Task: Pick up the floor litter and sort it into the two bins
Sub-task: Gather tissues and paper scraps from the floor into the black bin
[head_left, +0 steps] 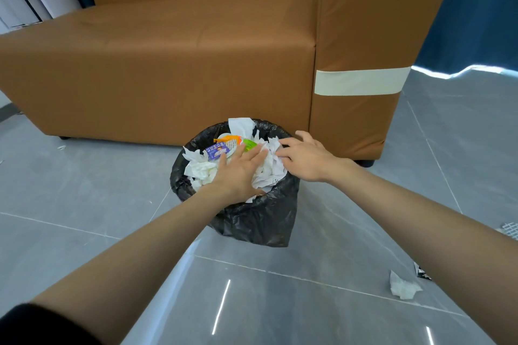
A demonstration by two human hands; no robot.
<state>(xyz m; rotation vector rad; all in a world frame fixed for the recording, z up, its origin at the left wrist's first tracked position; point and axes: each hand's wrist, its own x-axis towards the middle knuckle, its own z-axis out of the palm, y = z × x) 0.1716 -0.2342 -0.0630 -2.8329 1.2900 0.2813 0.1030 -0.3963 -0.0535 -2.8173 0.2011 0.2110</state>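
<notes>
Where the front of the brown sofa [168,70] meets the grey tiled floor [84,204], one bin [252,216] lined with a black bag is seen at the centre of the frame, set just beside the sofa's base. Open floor is left to the left, right and below the bin; the way behind it is closed off by the sofa, whose arm is banded with one strip of cream tape [361,81].

Two hands are counted over the bin. The left hand [238,173] is laid flat, fingers straight, pressed on the contents; the right hand [305,158] is spread with relaxed fingers on the paper at the right rim, and nothing is gripped by either.

The bin is filled to the brim with crumpled white paper [201,169], among which one blue packet [217,152], one orange wrapper [228,138] and one green packet [250,144] are seen.

On the floor at lower right, one crumpled tissue [403,286] is left lying, with one dark wrapper [421,272] near it, partly hidden by the right forearm. One small white scrap [61,146] is seen at the left, near the sofa's foot.
</notes>
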